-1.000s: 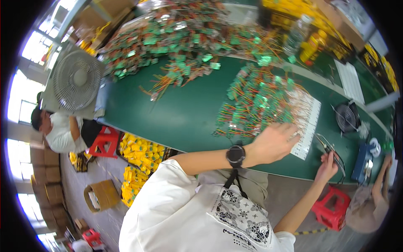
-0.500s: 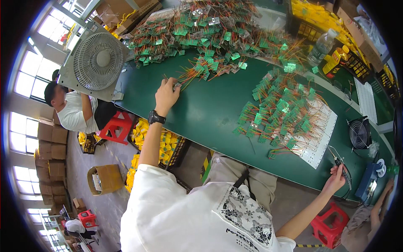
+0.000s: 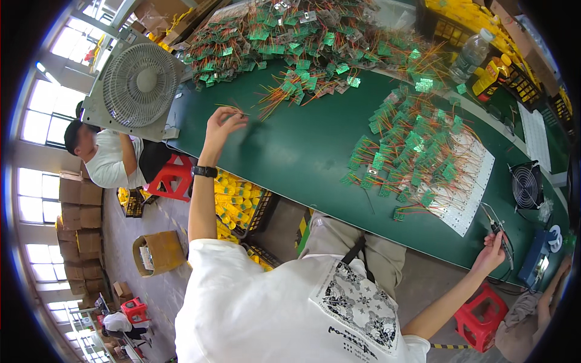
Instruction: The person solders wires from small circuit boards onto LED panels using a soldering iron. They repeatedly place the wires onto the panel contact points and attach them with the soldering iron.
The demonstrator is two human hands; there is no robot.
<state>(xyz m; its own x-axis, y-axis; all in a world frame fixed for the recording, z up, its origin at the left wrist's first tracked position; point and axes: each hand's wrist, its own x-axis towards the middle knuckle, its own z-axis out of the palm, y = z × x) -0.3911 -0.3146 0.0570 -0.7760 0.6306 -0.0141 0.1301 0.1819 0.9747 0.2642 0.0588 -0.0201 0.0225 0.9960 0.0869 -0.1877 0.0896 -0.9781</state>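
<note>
My left hand [image 3: 221, 132] is raised over the left part of the green table [image 3: 278, 163], fingers pinched on thin orange wires [image 3: 227, 108]; whatever they are attached to cannot be made out. Just right of it lies a small heap of wired green circuit boards [image 3: 296, 85]. At the table's right edge my right hand [image 3: 491, 253] is closed around a soldering iron [image 3: 497, 229], its thin metal end pointing up and away. Between my hands, rows of wired circuit boards [image 3: 393, 151] lie partly on a white perforated board [image 3: 463, 209].
A large pile of wired boards [image 3: 272, 36] covers the back. A fan [image 3: 140, 85] stands at the left, a small black fan [image 3: 525, 186] and a blue device [image 3: 540, 257] at the right. A plastic bottle [image 3: 472, 57] stands far right. People sit nearby on red stools [image 3: 172, 177].
My left hand has moved left, away from the small heap, with the wires in its fingers. My right hand keeps its hold on the soldering iron. The view has shifted slightly.
</note>
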